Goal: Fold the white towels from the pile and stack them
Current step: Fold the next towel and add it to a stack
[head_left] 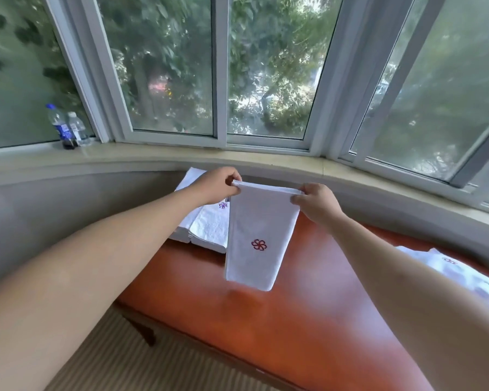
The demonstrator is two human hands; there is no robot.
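Note:
A white towel (259, 235) with a red flower emblem hangs folded lengthwise above the red-brown table (294, 320). My left hand (218, 186) pinches its top left corner and my right hand (316, 201) pinches its top right corner, holding the top edge stretched level. Behind it at the table's far left lies a stack of folded white towels (206, 224), the top one showing a small emblem. A loose pile of white towels (458, 275) lies at the table's right edge, partly behind my right forearm.
A curved stone window sill (153, 158) runs behind the table, with two plastic bottles (68, 128) standing on its left part. Large windows rise above it. Striped carpet (110, 362) shows below the table's left edge.

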